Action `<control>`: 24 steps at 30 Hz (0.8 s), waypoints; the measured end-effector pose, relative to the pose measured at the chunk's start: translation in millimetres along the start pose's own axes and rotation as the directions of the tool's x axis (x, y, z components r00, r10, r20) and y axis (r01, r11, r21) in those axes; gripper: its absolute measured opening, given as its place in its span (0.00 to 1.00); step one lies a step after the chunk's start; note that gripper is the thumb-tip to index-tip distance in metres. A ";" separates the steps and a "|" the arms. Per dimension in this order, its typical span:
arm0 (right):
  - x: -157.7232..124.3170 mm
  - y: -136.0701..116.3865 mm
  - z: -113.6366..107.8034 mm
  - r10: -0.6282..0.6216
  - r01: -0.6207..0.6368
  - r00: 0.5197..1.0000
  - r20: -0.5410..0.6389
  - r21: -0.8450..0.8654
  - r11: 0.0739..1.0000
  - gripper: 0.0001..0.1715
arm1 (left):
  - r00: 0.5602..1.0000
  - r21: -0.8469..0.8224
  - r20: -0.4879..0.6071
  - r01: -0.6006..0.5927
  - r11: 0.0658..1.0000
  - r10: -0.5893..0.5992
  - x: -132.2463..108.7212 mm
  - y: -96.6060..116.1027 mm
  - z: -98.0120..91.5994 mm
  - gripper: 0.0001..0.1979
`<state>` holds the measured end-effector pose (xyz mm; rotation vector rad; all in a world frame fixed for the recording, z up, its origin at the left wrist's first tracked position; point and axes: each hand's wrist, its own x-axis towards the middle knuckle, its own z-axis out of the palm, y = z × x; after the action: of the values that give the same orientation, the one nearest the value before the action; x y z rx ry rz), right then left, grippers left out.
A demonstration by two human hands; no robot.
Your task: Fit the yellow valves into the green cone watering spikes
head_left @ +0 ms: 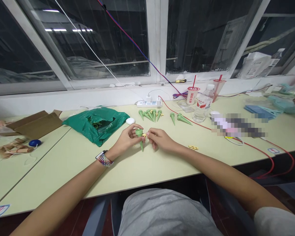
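While my left hand [129,138] curls closed around a green plastic cone-shaped spike [139,137], my right hand [161,139] pinches narrowly on a tiny yellow plastic piece [144,135] just beside the spike's wide top. More green spikes [149,115] lie at twelve o'clock on the pale green table [64,177], near a white power strip [148,104]; a crumpled green plastic bag [96,125] sits at ten o'clock.

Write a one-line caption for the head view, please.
The left hand holds a green plastic spike near a small yellow part at the right hand, with more spikes behind.
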<state>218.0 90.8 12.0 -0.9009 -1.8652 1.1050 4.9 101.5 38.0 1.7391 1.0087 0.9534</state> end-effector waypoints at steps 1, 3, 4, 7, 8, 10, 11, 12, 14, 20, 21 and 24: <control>-1.3 -0.7 0.0 -0.048 0.045 0.999 -0.025 -0.121 0.992 0.17 | 0.999 -0.018 0.031 0.009 1.000 -0.009 -0.1 -0.4 -1.1 0.24; -4.1 -2.0 -0.8 -0.188 0.151 0.981 -0.050 -0.407 0.901 0.14 | 0.994 -0.066 0.106 0.027 0.997 -0.020 -0.4 -1.4 -2.9 0.23; -5.2 -2.3 -1.5 -0.253 0.199 0.967 -0.034 -0.522 0.829 0.13 | 0.990 -0.091 0.137 0.035 0.995 -0.022 -0.5 -1.9 -3.5 0.22; -6.5 -1.6 -4.4 -0.352 0.288 0.935 0.049 -0.682 0.672 0.14 | 0.986 -0.160 0.165 0.059 0.985 -0.033 -1.0 -3.1 -2.9 0.22; -6.4 -1.2 -5.3 -0.366 0.304 0.929 0.064 -0.698 0.649 0.15 | 0.987 -0.175 0.159 0.063 0.983 -0.035 -1.0 -3.1 -2.1 0.23; -6.2 -0.8 -6.2 -0.382 0.318 0.922 0.068 -0.695 0.645 0.17 | 0.991 -0.178 0.127 0.053 0.983 -0.031 -1.0 -2.5 -0.3 0.24; -6.0 -1.1 -6.1 -0.385 0.319 0.921 0.056 -0.675 0.666 0.17 | 0.995 -0.164 0.099 0.040 0.986 -0.024 -1.0 -1.9 0.5 0.25; -5.8 -1.6 -5.5 -0.381 0.314 0.924 0.035 -0.639 0.702 0.17 | 0.998 -0.140 0.065 0.022 0.990 -0.013 -1.1 -1.2 1.4 0.26; -4.4 -2.9 -3.1 -0.330 0.273 0.944 -0.027 -0.501 0.821 0.17 | 1.000 -0.073 -0.010 -0.029 0.997 0.028 -1.8 0.0 2.9 0.26; 6.4 -2.1 2.7 0.206 -0.241 0.969 0.137 0.328 0.913 0.22 | 0.936 0.302 -0.104 -0.292 0.907 0.336 -9.8 -1.6 6.5 0.16; 6.9 -1.8 2.4 0.239 -0.291 0.954 0.182 0.361 0.886 0.22 | 0.926 0.355 -0.098 -0.310 0.882 0.366 -10.9 -1.7 6.8 0.15; 3.0 -2.9 0.0 0.165 -0.178 0.982 0.096 0.153 0.972 0.23 | 0.956 0.301 -0.088 -0.243 0.922 0.281 -10.6 0.7 6.3 0.16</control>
<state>216.1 92.3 15.3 -0.9486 -1.7597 1.3972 6.7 89.7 34.8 2.1180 1.0550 1.1455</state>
